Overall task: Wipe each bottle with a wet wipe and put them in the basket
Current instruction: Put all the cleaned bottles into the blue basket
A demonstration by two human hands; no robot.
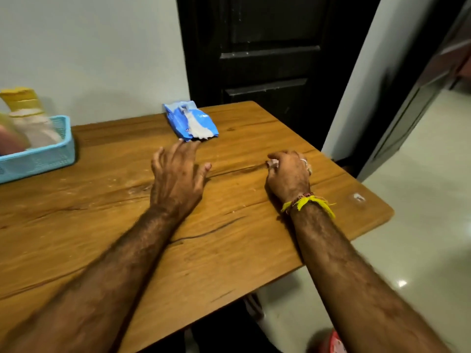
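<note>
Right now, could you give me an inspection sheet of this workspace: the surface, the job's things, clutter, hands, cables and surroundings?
Surface: wooden table, dark cracks along the grain, pale specks.
Job's things: blue basket at the left edge holding blurred bottles; blue pack of wipes lying open at the far side.
Clutter: small pale mark near the right corner.
Hands: left hand flat, fingers spread, fingertips at the pack; right hand in a curled grip round something small and pale, possibly a wipe.
Cables: nothing seen.
Surroundings: pale wall, dark door, glossy floor.
</note>
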